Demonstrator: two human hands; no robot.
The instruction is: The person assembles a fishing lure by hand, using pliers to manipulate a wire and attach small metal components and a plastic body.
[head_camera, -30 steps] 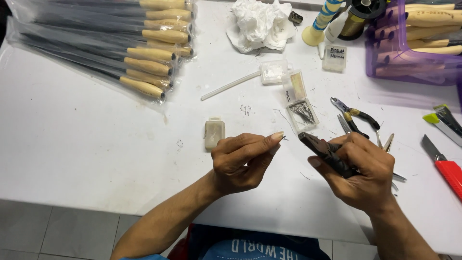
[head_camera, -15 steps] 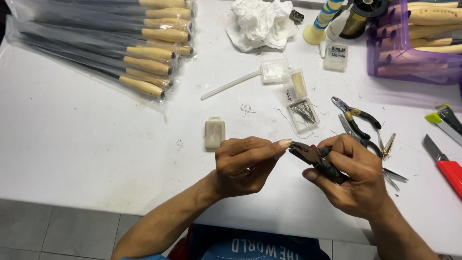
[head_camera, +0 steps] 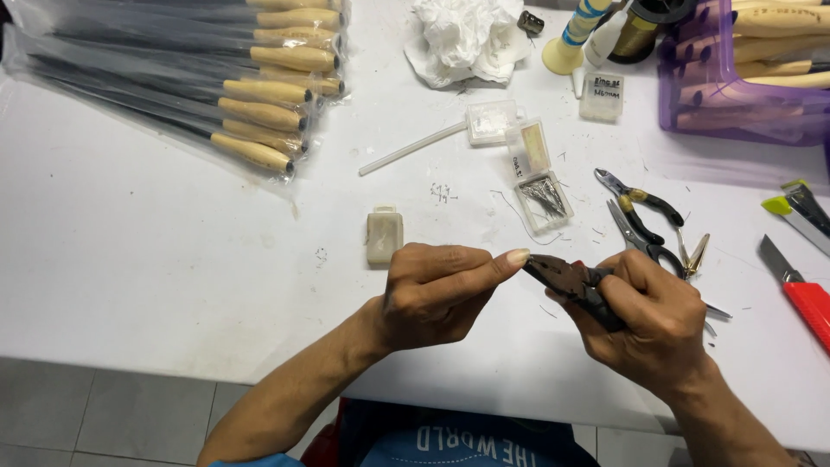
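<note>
My right hand (head_camera: 648, 324) grips dark pliers (head_camera: 566, 281) by the handles, jaws pointing left. My left hand (head_camera: 437, 294) has its fingers pinched together, thumb and forefinger tips touching the plier jaws; whatever small piece sits between them is too small to see. Both hands hover just above the white table (head_camera: 156, 259) near its front edge. A small closed translucent box (head_camera: 384, 234) lies just left of and above my left hand.
Bagged wooden-handled tools (head_camera: 216, 86) lie at the back left. An open clear box of thin pins (head_camera: 543, 197), a white tube (head_camera: 413, 149), crumpled tissue (head_camera: 467, 39), more pliers and scissors (head_camera: 644, 220), a red-handled knife (head_camera: 800, 294) and a purple bin (head_camera: 743, 82) surround the hands.
My right hand has moved left with the pliers, bringing the jaws up against my left fingertips. My left hand stayed nearly in place.
</note>
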